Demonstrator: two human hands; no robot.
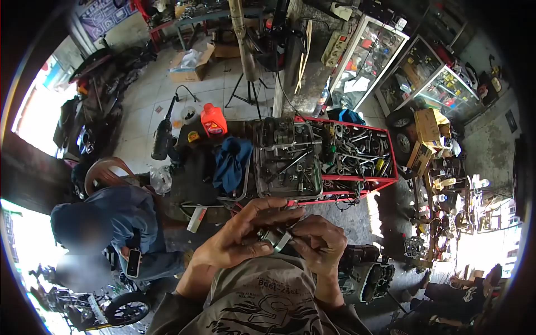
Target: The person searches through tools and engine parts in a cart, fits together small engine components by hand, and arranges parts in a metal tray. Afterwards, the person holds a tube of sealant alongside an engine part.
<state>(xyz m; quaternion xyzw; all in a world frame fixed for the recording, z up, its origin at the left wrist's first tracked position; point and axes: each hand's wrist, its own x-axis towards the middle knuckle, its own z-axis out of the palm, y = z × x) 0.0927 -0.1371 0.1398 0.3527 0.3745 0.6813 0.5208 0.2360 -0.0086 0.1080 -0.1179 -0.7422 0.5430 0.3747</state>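
Left hand (228,241) and right hand (322,241) clamp a small metal part (277,240) at six o'clock from the tool-filled tray (257,170), its body seemingly stiff, light and perhaps oil-slick, likely best held by its outer rim between thumbs and fingertips.

We're looking out from the wearer's head, one wide, round-edged view facing forward and steeply down: the shirt front (268,296) and both hands fill the near middle, close up, the workbench (190,184) lies just beyond, and shelving (371,61) stands far right.
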